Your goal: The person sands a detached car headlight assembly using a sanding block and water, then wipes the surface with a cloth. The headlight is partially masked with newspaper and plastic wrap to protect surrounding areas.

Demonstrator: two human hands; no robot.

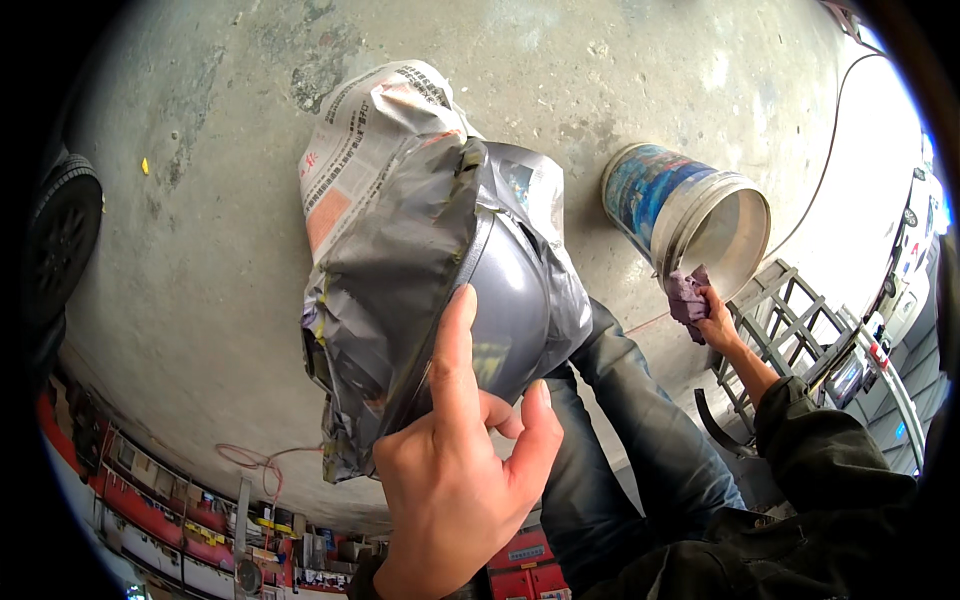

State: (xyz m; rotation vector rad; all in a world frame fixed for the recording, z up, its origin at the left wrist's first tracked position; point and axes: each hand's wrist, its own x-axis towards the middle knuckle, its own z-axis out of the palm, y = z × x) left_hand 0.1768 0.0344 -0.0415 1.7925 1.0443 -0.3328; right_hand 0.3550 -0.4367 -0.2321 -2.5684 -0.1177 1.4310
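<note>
My left hand (462,470) grips a grey painted curved part (505,300) that is masked with newspaper (365,140) and grey-sprayed tape, my forefinger lying along its edge and thumb on the smooth grey surface. The part is held up above the concrete floor. My right hand (718,318) reaches out to the right and holds a purple-grey rag (686,297) at the lower rim of a white bucket (700,215) that tilts toward me. My legs in dark jeans show below the part.
A concrete floor (200,250) fills the view. A dark tyre (60,235) sits at the left edge. A metal grate (790,330) lies at right beside the bucket. Red shelving with parts runs along the lower left. A thin cable curves at upper right.
</note>
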